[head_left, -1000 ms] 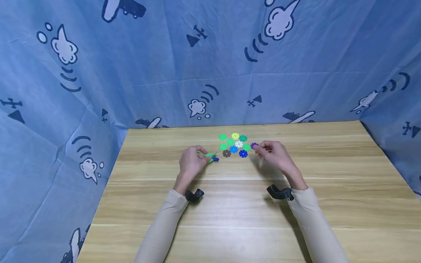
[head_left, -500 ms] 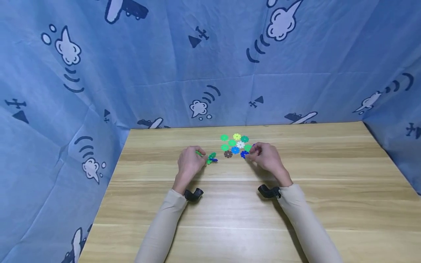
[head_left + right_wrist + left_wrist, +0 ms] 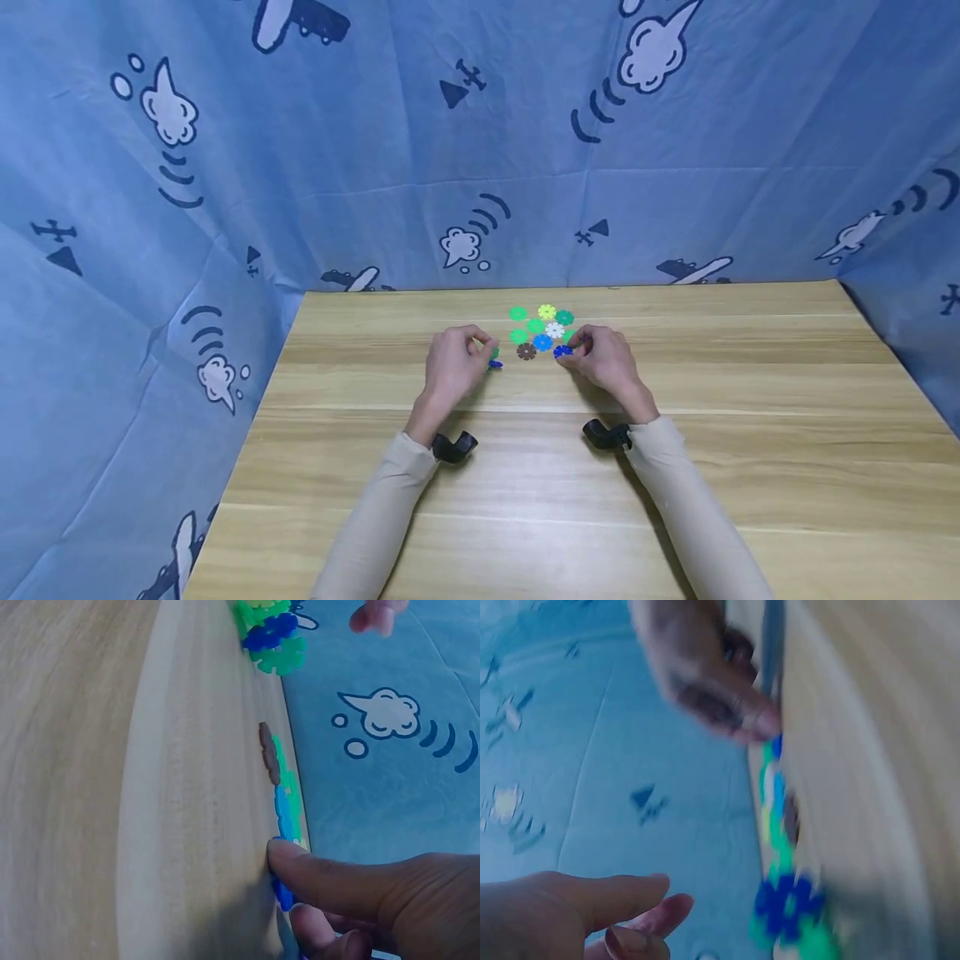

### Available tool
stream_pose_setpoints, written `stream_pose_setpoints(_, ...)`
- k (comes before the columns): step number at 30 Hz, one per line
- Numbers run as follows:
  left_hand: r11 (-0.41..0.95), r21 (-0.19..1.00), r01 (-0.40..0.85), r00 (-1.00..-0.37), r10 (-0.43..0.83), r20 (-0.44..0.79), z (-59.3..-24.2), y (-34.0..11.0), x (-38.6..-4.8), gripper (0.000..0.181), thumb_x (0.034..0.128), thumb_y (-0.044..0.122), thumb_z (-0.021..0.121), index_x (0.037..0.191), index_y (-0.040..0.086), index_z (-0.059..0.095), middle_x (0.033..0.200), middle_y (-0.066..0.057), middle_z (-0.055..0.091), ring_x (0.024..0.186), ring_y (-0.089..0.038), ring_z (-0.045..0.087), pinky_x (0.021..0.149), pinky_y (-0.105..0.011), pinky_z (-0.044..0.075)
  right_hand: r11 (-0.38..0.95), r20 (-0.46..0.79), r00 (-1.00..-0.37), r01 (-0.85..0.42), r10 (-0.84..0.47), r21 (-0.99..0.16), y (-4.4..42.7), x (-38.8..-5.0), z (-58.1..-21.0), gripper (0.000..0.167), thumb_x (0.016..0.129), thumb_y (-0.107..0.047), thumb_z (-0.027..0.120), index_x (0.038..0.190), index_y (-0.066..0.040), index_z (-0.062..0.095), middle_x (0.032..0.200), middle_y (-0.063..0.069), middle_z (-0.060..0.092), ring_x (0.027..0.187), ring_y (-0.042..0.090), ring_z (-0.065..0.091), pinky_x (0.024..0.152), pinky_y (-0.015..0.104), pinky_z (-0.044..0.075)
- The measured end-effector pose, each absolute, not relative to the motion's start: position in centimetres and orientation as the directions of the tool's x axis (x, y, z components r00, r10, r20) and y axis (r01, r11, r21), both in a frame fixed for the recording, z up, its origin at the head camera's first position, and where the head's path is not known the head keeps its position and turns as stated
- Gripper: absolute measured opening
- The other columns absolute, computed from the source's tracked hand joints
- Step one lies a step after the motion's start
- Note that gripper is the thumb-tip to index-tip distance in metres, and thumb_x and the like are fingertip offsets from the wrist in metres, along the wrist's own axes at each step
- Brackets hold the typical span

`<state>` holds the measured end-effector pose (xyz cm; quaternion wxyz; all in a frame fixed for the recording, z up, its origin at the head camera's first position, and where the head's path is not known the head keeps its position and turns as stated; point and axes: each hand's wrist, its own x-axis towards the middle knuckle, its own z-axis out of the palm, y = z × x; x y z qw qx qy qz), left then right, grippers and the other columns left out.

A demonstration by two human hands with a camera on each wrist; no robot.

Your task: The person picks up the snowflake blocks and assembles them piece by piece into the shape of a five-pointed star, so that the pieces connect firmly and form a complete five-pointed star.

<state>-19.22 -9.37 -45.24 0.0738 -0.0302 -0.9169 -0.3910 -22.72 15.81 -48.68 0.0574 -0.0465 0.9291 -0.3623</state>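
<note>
My left hand (image 3: 456,360) is over the joined green and blue discs (image 3: 495,364) at the left of the loose ones. In the left wrist view its fingers (image 3: 630,900) are bent loosely with nothing between them, apart from the joined discs (image 3: 789,906). At the group's right front, my right hand (image 3: 606,362) pinches a dark blue disc (image 3: 562,352). The right wrist view shows the thumb (image 3: 330,881) on that disc (image 3: 282,894) and a fingertip beside it. A purple piece is mostly hidden under this hand.
Loose notched discs lie flat behind and between the hands: brown (image 3: 527,352), light blue (image 3: 542,342), white (image 3: 554,330), yellow (image 3: 547,311) and several green (image 3: 518,313). A patterned blue curtain (image 3: 510,150) hangs along the wooden table's (image 3: 525,500) back edge.
My right hand has moved left from the purple disc to the dark blue one. My left hand has let go of the joined discs, drawn back a little, then come in above them.
</note>
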Motion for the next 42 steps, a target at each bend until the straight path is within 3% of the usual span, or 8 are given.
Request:
stream_pose_setpoints(4, 0.753, 0.632, 0.186, -0.981, 0.104, 0.165, -45.7, -6.8, -19.2, 0.014, 0.0936, 0.023, 0.079, 0.095, 0.010, 0.081, 0.056, -0.001, 0.061, 0.047, -0.008, 0.047, 0.042, -0.019, 0.027, 0.722, -0.089, -0.988, -0.028, -0.123, -0.691, 16.1, -22.8, -48.7, 0.033, 0.089, -0.021, 0.084, 0.112, 0.000, 0.072, 0.085, 0.010, 0.070, 0.071, 0.019, 0.058, 0.063, 0.027, 0.043)
stream_pose_setpoints(7, 0.832, 0.526, 0.174, -0.985, 0.137, 0.109, -45.7, -5.4, -19.3, 0.017, 0.0910, 0.028, 0.083, 0.097, 0.012, 0.083, 0.080, -0.003, 0.078, 0.063, -0.013, 0.064, 0.048, -0.021, 0.040, 0.705, -0.117, -0.984, -0.010, -0.131, -0.709, 16.2, -22.8, -48.7, 0.032, 0.089, -0.020, 0.084, 0.112, 0.000, 0.072, 0.088, 0.011, 0.071, 0.074, 0.020, 0.060, 0.066, 0.027, 0.045)
stream_pose_setpoints(10, 0.877, 0.457, 0.149, -0.988, 0.145, 0.045, -45.5, -4.2, -19.7, 0.019, 0.0894, 0.032, 0.084, 0.096, 0.014, 0.084, 0.100, 0.000, 0.082, 0.081, -0.019, 0.072, 0.059, -0.028, 0.052, 0.697, -0.137, -0.982, 0.006, -0.132, -0.717, 16.2, -22.8, -48.6, 0.031, 0.088, -0.019, 0.085, 0.110, -0.001, 0.073, 0.089, 0.010, 0.072, 0.077, 0.020, 0.061, 0.068, 0.027, 0.045)
stream_pose_setpoints(18, 0.924, 0.376, 0.066, -0.998, 0.055, 0.038, -46.1, -2.7, -21.0, 0.037, 0.0930, 0.032, 0.080, 0.064, 0.014, 0.064, 0.070, -0.002, 0.065, 0.060, -0.018, 0.057, 0.053, -0.035, 0.047, 0.698, -0.114, -0.981, -0.028, -0.156, -0.716, 16.3, -22.7, -48.6, 0.029, 0.084, -0.016, 0.088, 0.104, -0.001, 0.073, 0.084, 0.008, 0.070, 0.075, 0.019, 0.060, 0.070, 0.028, 0.044)
stream_pose_setpoints(21, 0.933, 0.350, 0.080, -0.997, 0.070, 0.041, -46.6, -2.3, -21.3, 0.038, 0.0942, 0.030, 0.079, 0.064, 0.014, 0.062, 0.073, -0.002, 0.060, 0.061, -0.017, 0.056, 0.053, -0.034, 0.047, 0.698, -0.117, -0.982, -0.022, -0.150, -0.716, 16.5, -22.7, -48.6, 0.029, 0.083, -0.015, 0.089, 0.102, -0.001, 0.073, 0.084, 0.008, 0.069, 0.075, 0.018, 0.059, 0.070, 0.028, 0.044)
stream_pose_setpoints(30, 0.937, 0.340, 0.073, -0.997, 0.062, 0.045, -47.2, -1.9, -21.8, 0.021, 0.0929, 0.027, 0.081, 0.087, 0.007, 0.077, 0.080, -0.004, 0.064, 0.066, -0.020, 0.064, 0.055, -0.034, 0.053, 0.671, -0.197, -0.972, 0.058, -0.132, -0.739, 17.3, -22.7, -48.2, 0.033, 0.082, -0.013, 0.090, 0.105, 0.000, 0.070, 0.089, 0.008, 0.065, 0.079, 0.017, 0.055, 0.069, 0.026, 0.044)
stream_pose_setpoints(38, 0.909, 0.406, 0.094, -0.995, 0.068, 0.078, -47.2, -2.2, -21.8, 0.041, 0.0911, 0.013, 0.077, 0.057, 0.011, 0.054, 0.083, -0.007, 0.059, 0.059, -0.019, 0.050, 0.054, -0.035, 0.049, 0.671, -0.210, -0.970, 0.073, -0.125, -0.738, 17.5, -22.5, -48.0, 0.033, 0.080, -0.013, 0.091, 0.102, -0.001, 0.070, 0.088, 0.008, 0.064, 0.078, 0.019, 0.055, 0.070, 0.027, 0.044)
stream_pose_setpoints(42, 0.900, 0.415, 0.137, -0.988, 0.093, 0.123, -47.5, -2.3, -21.6, 0.037, 0.0899, 0.011, 0.077, 0.063, 0.011, 0.052, 0.084, -0.006, 0.060, 0.061, -0.020, 0.053, 0.052, -0.032, 0.044, 0.670, -0.206, -0.971, 0.074, -0.120, -0.739, 17.7, -22.4, -48.0, 0.032, 0.080, -0.013, 0.091, 0.101, -0.001, 0.069, 0.090, 0.009, 0.065, 0.079, 0.020, 0.056, 0.072, 0.028, 0.045)
